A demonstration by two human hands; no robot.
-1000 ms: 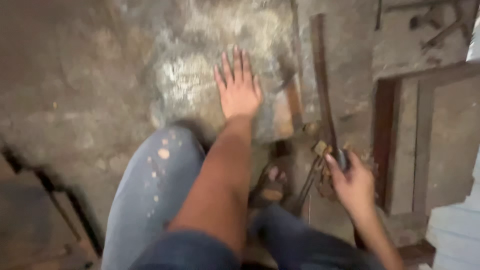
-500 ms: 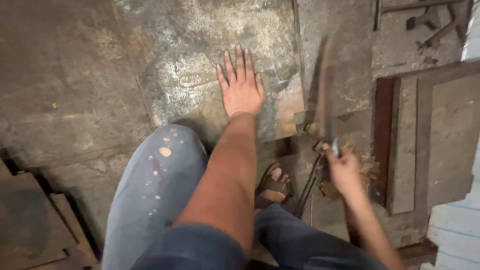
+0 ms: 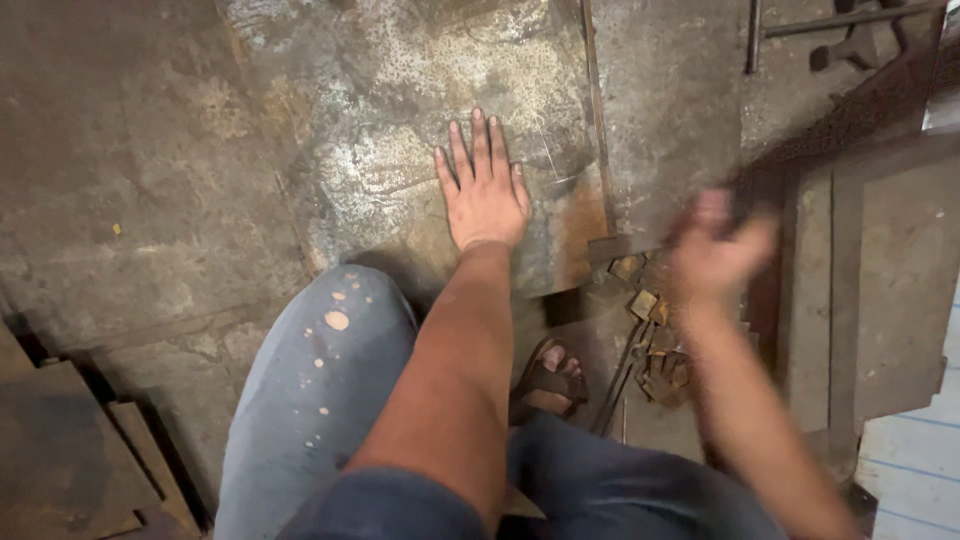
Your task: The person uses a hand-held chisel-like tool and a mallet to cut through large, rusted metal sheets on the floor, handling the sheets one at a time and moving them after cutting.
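My left hand point(image 3: 485, 190) lies flat, fingers spread, on a large worn metal sheet point(image 3: 400, 120) on the floor. My right hand point(image 3: 715, 250) hangs blurred in the air to the right of the sheet's rusty corner, above a heap of small rusty metal pieces point(image 3: 650, 305). Its fingers look apart and I see nothing in it. A thin dark rod point(image 3: 618, 380) lies on the floor below that hand. My knee in paint-spotted jeans point(image 3: 320, 380) and my sandalled foot point(image 3: 550, 375) are under my arms.
A raised straight edge point(image 3: 595, 120) runs along the sheet's right side. Flat steel frames and plates point(image 3: 830, 300) lie at the right, rods and tools point(image 3: 850, 20) at the top right, dark stacked plates point(image 3: 60, 460) at the lower left.
My right hand held a long rusty metal strip upright before; now the strip is out of sight and the hand has swung up, blurred. The left hand has stayed flat on the sheet.
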